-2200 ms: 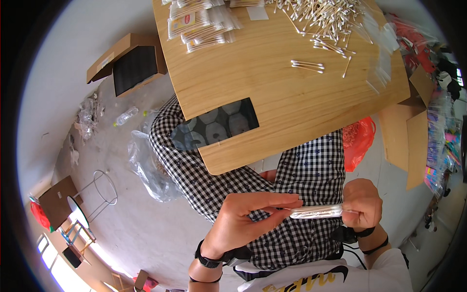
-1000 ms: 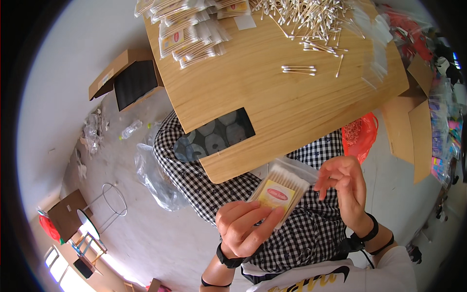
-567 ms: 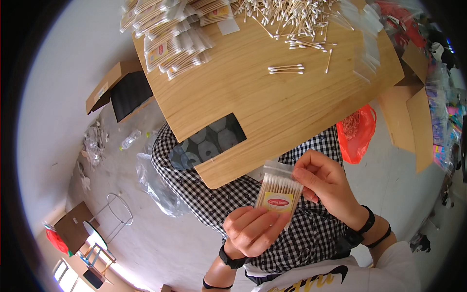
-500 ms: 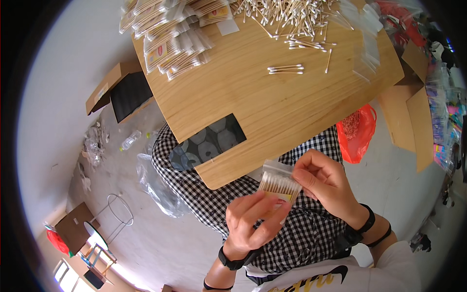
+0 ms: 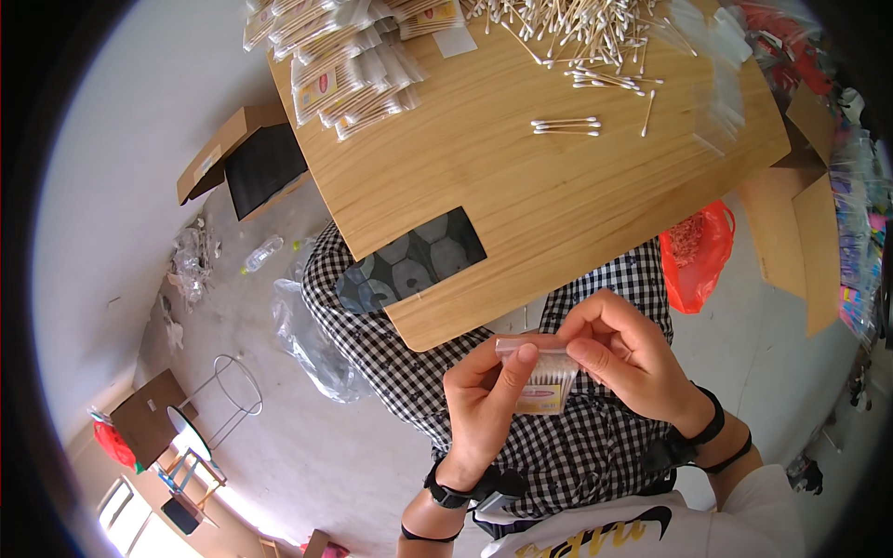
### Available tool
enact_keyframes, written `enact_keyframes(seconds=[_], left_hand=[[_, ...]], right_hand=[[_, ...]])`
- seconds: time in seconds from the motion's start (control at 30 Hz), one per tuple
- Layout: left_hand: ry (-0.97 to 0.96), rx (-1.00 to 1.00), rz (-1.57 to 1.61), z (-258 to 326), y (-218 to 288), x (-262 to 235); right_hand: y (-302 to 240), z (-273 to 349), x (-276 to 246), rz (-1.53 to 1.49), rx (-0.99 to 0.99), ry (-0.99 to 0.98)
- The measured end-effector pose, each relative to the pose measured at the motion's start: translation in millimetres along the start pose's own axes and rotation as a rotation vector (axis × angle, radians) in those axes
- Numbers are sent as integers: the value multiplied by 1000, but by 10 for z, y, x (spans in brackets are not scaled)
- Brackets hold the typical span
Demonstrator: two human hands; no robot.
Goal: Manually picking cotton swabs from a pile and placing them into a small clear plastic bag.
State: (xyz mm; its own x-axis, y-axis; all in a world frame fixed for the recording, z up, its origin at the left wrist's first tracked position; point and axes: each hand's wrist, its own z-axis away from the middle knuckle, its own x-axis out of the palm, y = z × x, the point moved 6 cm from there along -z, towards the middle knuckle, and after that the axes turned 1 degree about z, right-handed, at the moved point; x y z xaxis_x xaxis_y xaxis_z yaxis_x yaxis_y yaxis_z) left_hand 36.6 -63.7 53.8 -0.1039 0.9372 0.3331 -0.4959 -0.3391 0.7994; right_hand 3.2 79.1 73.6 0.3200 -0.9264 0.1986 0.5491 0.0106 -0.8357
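A small clear zip bag of cotton swabs (image 5: 542,398) with a yellow label hangs over my lap, its top edge held level. My left hand (image 5: 482,395) is closed on the left end of that top strip, thumb in front. At the strip's right end, my right hand (image 5: 625,361) pinches with thumb and curled forefinger. The swabs stand upright inside, heads toward the strip. Whether the seal is pressed closed is hidden by my fingers.
On the wooden table (image 5: 558,200) lie filled swab bags (image 5: 358,88) at far left, loose cotton swabs (image 5: 595,37) at the back, several swabs (image 5: 566,126) nearer, and empty clear bags (image 5: 721,93) at right. A red plastic bag (image 5: 698,265) and an open carton (image 5: 781,223) stand right.
My left hand has shifted from the lower part of the bag up to its top strip. The bag now hangs with its label uncovered. My right hand stays at the right end.
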Motion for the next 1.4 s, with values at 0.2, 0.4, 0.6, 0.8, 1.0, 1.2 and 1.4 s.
enact_keyframes(seconds=[0.2,0.4,0.6,0.8,1.0,1.2,1.4], left_hand=[[171,139,31,13,44,29],[192,251,-135,48,183,88],[141,254,-243,62,171,99],[111,230,-256,60,161,121],[72,205,-259,52,144,113],[53,219,-253,41,136,134],[30,114,-226,29,88,105]], right_hand=[[-153,85,-59,328,-315,45],[-288,125,-20,567,-361,73],[-333,137,-30,686,-359,87],[-330,129,-26,761,-310,27],[-343,123,-14,794,-317,-15],[-289,105,-24,640,-243,-63],[-292,91,-27,502,-237,-181]])
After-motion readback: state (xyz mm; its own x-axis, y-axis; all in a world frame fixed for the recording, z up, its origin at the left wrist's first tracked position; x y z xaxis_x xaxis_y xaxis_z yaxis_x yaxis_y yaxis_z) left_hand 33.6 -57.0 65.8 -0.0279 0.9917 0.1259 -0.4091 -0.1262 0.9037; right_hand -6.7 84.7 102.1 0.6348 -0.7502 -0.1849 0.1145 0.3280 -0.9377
